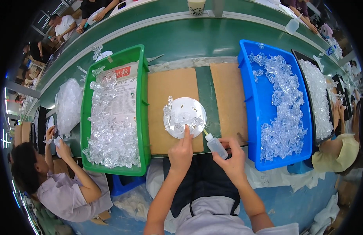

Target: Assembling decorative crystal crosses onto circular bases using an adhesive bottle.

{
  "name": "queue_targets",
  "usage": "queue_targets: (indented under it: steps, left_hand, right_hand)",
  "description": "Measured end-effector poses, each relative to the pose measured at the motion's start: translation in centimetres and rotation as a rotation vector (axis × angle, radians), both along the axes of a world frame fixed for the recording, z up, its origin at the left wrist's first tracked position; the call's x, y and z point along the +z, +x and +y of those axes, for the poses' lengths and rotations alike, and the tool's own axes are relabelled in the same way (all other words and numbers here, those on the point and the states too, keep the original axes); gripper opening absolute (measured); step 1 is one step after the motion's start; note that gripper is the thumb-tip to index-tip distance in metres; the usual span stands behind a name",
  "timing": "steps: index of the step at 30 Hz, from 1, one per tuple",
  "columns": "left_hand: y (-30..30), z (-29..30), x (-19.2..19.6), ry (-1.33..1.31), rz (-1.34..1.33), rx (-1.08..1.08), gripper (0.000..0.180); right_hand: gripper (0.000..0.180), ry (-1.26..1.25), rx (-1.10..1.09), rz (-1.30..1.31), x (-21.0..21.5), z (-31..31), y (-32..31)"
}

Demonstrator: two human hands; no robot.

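Note:
A round white plate [184, 102] lies on a brown cardboard sheet in front of me, with small clear plastic pieces [168, 111] and a few tiny gold-coloured bits on it. Over the plate's near edge, my left hand [180, 154] is closed, its index finger reaching to a clear plastic piece [195, 122]; the thumb is mostly hidden. My right hand [231, 158] grips a small translucent squeeze bottle [216, 146] from its right side. The bottle tilts left, and its thin yellowish nozzle points toward the piece by my left fingertip.
A green bin [144, 137] lined with newspaper holds clear pieces at left; a blue bin [254, 129] holds more at right. Beyond it stands a black tray [330, 131] of clear pieces. Co-workers sit close on both sides. A cup [196, 7] stands on the far ledge.

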State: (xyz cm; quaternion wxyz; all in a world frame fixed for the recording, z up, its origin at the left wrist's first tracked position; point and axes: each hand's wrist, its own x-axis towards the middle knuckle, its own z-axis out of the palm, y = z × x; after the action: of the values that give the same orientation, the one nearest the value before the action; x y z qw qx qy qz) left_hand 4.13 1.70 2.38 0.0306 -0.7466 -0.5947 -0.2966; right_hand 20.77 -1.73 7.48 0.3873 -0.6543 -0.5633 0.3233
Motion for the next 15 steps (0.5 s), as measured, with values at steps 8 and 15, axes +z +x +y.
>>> queue_targets:
  steps: [8, 15]
  left_hand:
    - [-1.5, -1.2, 1.2, -0.123, -0.732, 0.199, 0.035]
    - [-2.2, 1.6, 2.5, -0.362, -1.069, 0.062, 0.021]
  right_hand:
    - [0.032, 0.0, 0.075, -0.029, 0.7, -0.6, -1.8]
    - [0.029, -0.004, 0.149, -0.17, 1.0, 0.4, -2.8]
